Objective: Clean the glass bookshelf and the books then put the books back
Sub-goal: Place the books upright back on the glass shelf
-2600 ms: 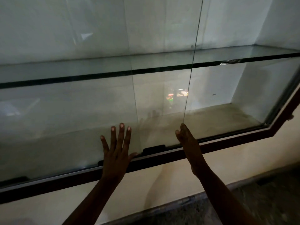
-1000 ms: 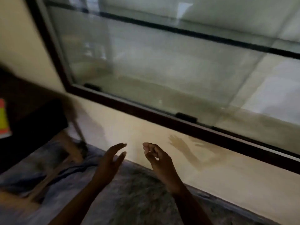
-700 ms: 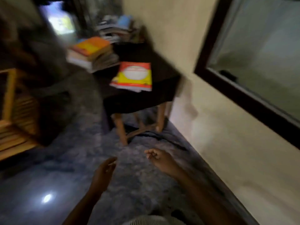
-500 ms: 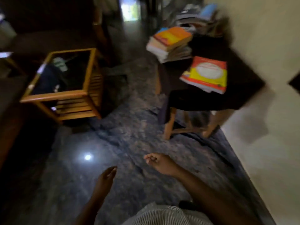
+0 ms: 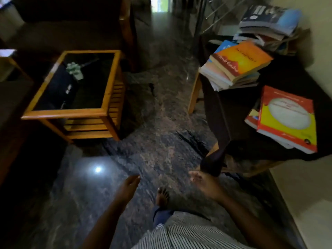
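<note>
A red and yellow book (image 5: 285,117) lies near the front of a dark-clothed table (image 5: 233,112) on the right. Behind it sits a stack topped by an orange book (image 5: 240,60), and farther back a pile of dark and blue books (image 5: 269,22). My left hand (image 5: 128,186) hangs over the floor with relaxed fingers and holds nothing. My right hand (image 5: 206,184) is empty too, fingers loosely spread, just below the table's near corner. The glass bookshelf is out of view.
A wooden side table with a dark glass top (image 5: 77,92) stands at the left with a small green and white object on it. Dark polished stone floor (image 5: 158,112) runs between the two tables. A cream wall (image 5: 305,194) lies on the right. My bare foot (image 5: 162,194) is on the floor.
My hands left the sliding glass of the shelf and dropped. The view swung left from the shelf to the floor and the book table. My right hand's fingers have loosened.
</note>
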Motion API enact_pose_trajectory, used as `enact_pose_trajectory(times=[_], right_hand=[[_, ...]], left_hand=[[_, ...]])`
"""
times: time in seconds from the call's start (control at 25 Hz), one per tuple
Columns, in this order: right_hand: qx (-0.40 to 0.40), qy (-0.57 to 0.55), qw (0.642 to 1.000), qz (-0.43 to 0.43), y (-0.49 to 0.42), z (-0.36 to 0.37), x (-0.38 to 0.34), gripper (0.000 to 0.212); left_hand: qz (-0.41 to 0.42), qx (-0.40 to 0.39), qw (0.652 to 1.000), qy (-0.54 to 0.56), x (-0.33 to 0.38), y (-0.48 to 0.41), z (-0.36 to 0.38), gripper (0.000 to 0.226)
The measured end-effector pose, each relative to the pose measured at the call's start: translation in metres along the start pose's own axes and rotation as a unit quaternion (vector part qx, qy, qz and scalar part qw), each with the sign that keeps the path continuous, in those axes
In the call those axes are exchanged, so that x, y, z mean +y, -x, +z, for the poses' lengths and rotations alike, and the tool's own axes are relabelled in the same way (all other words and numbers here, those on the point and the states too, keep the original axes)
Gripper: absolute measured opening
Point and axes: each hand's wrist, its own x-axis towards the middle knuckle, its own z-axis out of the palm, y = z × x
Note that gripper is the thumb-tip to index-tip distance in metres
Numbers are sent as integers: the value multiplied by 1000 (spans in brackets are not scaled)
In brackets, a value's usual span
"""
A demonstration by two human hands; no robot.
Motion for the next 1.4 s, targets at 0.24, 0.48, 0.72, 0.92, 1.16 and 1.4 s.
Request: enact_pose_trajectory(times=[0.24,0.48,0.72,0.92,1.16,1.4], right_hand=[[295,-21,952,-84,-30,-106,-90,24],[516,98,840,134,-50,-197,-36,44],[494,153,806,289,-86,-232,-4,68],[374,290,777,415,-101,-249,-7,62],[397,363,761,364,-48,-272,-39,62],[577,172,754,262,87,-308,-19,44]], left_hand=[[103,-223,969,-24,177,-92,99,13],[129,-376,916,-58,236,-109,211,25],[62,-404,912,-35,278,-131,297,32],[-1,-403,913,-64,295,-138,351,31],[29,-419,903,-91,316,-114,378,29],[170,-427,885,-72,331,-46,367,30]])
